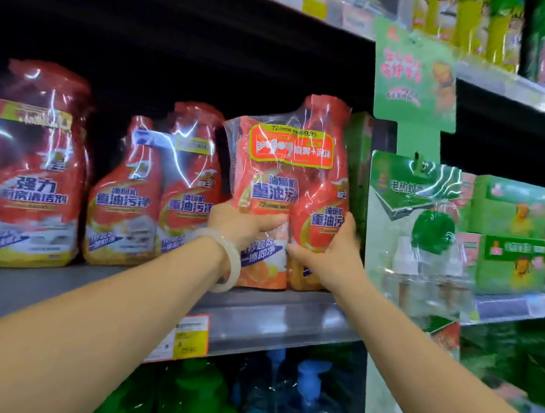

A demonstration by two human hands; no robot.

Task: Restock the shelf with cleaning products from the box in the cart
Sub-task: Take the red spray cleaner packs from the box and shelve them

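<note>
A plastic-wrapped twin pack of red and orange cleaner (287,181) stands at the right end of the grey shelf (90,292). My left hand (239,224), with a pale bangle on the wrist, grips the pack's left side. On the pack's lower right side sits my right hand (329,255), fingers wrapped around its edge. Two similar red twin packs stand further left on the same shelf, one (152,191) close by and a larger one (31,170) at the far left. The cart and box are out of view.
A green hanging strip with packaged mosquito-repellent goods (419,227) hangs just right of the pack. Green boxes (514,236) fill the neighbouring shelf. Green and blue bottles (298,405) stand on the shelf below. An orange price label (190,338) is on the shelf edge.
</note>
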